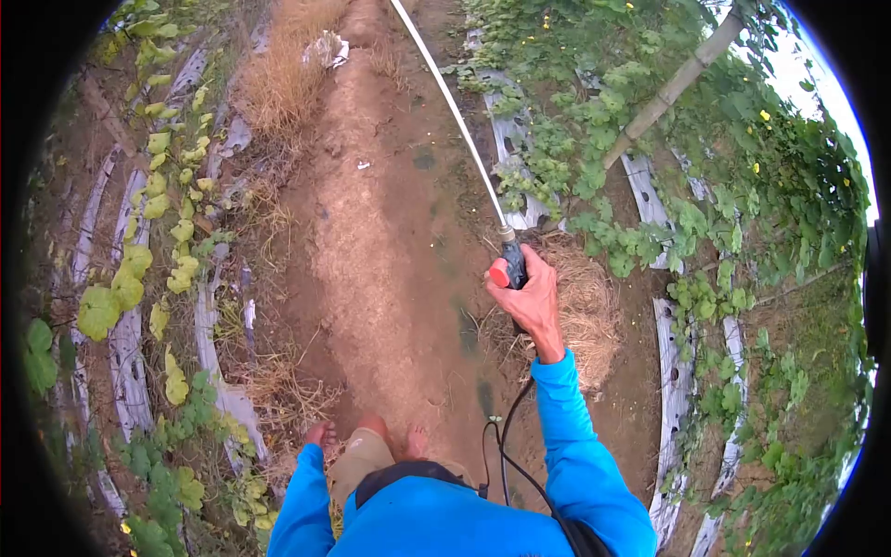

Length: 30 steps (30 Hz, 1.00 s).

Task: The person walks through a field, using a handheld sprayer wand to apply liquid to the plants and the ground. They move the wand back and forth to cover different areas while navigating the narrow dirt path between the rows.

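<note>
My right hand [534, 302] is wrapped round the black handle [511, 254] of a sprayer wand. A round red part [499, 272] shows on the handle beside my thumb. From a metal fitting at the handle, the long pale wand tube [453, 110] runs forward and slightly left, past the top of the view. A black hose [512, 408] comes down from near my right wrist towards my waist. My left hand [322, 433] hangs low beside my leg at the end of the blue sleeve, apart from the sprayer; its fingers are too small to make out.
A bare dirt path [362, 213] runs ahead between planted rows. Leafy vines [594, 111] climb on the right, around a slanting pole [673, 88]. Yellowing plants [130, 278] and plastic mulch strips [130, 371] line the left. Dry straw [589, 311] lies beyond my right hand.
</note>
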### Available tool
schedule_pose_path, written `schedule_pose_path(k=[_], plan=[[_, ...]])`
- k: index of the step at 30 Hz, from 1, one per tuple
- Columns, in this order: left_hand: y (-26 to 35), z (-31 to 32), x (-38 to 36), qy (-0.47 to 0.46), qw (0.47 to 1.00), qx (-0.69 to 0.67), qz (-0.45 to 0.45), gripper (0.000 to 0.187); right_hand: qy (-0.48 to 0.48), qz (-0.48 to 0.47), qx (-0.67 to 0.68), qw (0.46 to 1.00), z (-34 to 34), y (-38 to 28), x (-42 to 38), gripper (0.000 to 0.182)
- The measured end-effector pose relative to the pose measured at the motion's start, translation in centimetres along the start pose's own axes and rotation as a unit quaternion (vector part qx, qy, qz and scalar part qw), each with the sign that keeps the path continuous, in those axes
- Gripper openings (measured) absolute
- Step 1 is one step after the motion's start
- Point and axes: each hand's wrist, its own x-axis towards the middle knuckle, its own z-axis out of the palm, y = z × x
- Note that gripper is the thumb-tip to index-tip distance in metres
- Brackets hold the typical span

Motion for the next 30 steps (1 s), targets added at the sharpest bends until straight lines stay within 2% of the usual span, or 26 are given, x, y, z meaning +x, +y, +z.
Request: schedule_pose_path(k=[1, 5, 7, 8, 10, 11, 13, 14, 18, 23, 25, 29, 30], plan=[[-2.1, -2.1, 8.0, -0.032, 0.999, 0.019, -0.004, 0.023, -0.019, -0.002, 0.02, 1.0, 0.7, 0.7, 1.2, 0.029], [4.5, 2.0, 5.5, 0.009, 1.0, -0.001, 0.011, 0.023, -0.047, 0.004, 0.039, 0.998, 3.9, 3.4, 5.5, 0.029], [6.7, 2.4, 8.4, -0.049, 0.998, -0.016, -0.026, 0.024, -0.06, 0.025, 0.025, 0.998, 6.1, 4.3, 7.1, 0.029], [7.1, 2.2, 11.3, -0.046, 0.998, -0.024, -0.035, 0.024, -0.072, 0.027, 0.024, 0.997, 7.3, 4.3, 7.3, 0.029], [9.3, 2.8, 17.9, -0.036, 0.999, 0.004, -0.038, 0.024, -0.087, 0.095, 0.062, 0.99, 9.8, 4.1, 9.6, 0.028], [10.6, 2.2, 16.7, -0.031, 0.998, -0.003, -0.049, 0.024, -0.114, 0.15, 0.059, 0.98, 11.0, 4.5, 10.6, 0.028], [17.7, 4.5, 14.0, -0.038, 0.998, -0.043, 0.028, 0.026, -0.124, 0.157, 0.065, 0.978, 13.2, 4.9, 13.3, 0.028], [20.3, 4.8, 13.3, -0.042, 0.998, -0.044, 0.03, 0.026, -0.122, 0.172, 0.077, 0.974, 13.9, 4.7, 14.7, 0.028], [32.1, 6.3, 15.1, -0.049, 0.998, -0.018, 0.03, 0.027, -0.087, 0.112, 0.052, 0.989, 16.1, 1.4, 24.6, 0.029], [40.6, 6.8, 22.5, -0.09, 0.995, -0.029, 0.037, 0.029, -0.039, 0.025, 0.015, 0.999, 19.3, -1.7, 37.7, 0.029], [44.7, 7.5, 25.3, -0.173, 0.981, -0.075, 0.032, 0.032, -0.043, -0.009, 0.02, 0.999, 20.6, -2.1, 42.1, 0.029], [52.3, 10.2, 23.6, -0.136, 0.987, -0.044, 0.066, 0.034, -0.018, -0.041, 0.073, 0.996, 23.6, -1.4, 51.4, 0.029], [54.1, 10.5, 22.9, -0.101, 0.993, -0.015, 0.062, 0.034, -0.019, -0.04, 0.078, 0.996, 24.4, -1.4, 53.8, 0.029]])
